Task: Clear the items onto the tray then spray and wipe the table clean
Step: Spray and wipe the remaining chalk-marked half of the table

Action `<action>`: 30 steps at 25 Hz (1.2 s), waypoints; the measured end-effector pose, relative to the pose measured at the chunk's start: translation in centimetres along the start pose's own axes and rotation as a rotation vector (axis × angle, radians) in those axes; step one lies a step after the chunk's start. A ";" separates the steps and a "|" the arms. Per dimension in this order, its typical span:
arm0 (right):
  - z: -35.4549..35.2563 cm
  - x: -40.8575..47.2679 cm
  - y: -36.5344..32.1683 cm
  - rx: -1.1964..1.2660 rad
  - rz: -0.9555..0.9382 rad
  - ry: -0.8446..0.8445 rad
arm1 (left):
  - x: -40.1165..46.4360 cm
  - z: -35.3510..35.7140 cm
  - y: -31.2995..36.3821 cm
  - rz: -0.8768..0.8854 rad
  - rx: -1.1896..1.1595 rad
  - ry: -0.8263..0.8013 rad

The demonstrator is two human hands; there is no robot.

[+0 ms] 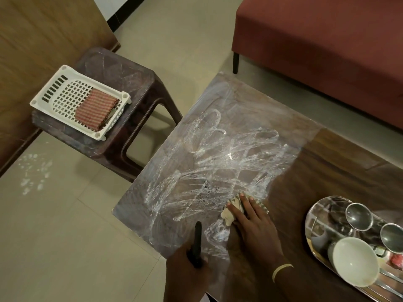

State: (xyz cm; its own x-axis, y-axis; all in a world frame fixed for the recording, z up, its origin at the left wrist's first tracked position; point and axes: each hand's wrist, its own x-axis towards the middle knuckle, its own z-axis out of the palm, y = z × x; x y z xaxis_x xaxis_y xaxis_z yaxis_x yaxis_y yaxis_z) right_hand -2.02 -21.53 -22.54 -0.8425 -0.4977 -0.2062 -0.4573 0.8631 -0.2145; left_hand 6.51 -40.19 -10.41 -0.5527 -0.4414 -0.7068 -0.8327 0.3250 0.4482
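Note:
The wooden table [316, 162] has white foamy smears [218, 153] over its left half. My right hand [253, 223] presses a crumpled pale cloth [227, 216] flat on the table near its front edge, fingers straight on top of it. At the table's near left corner, my left hand [185, 267] grips a slim black object [197, 240] that points up; what it belongs to is hidden. On the right, a steel tray [310, 216] holds two steel bowls [357, 216], a white bowl [355, 261] and some cutlery [390, 280].
A dark brown plastic stool [122, 83] stands left of the table, with a white slotted basket [63, 94] holding a folded checked cloth [96, 111]. A maroon sofa [327, 40] lies beyond the table. White specks [32, 173] dot the floor tiles at left.

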 end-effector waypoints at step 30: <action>-1.1 0.6 4.9 -0.016 -0.272 -0.001 | 2.6 1.2 2.8 0.208 -0.219 -0.008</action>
State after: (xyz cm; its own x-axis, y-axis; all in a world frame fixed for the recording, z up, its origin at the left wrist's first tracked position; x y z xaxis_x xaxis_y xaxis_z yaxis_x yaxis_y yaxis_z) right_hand -5.12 -17.47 -22.68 -0.6880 -0.7113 -0.1439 -0.6709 0.6990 -0.2475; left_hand 2.75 -39.46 -11.66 -0.7125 -0.3774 -0.5915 -0.6893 0.2189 0.6906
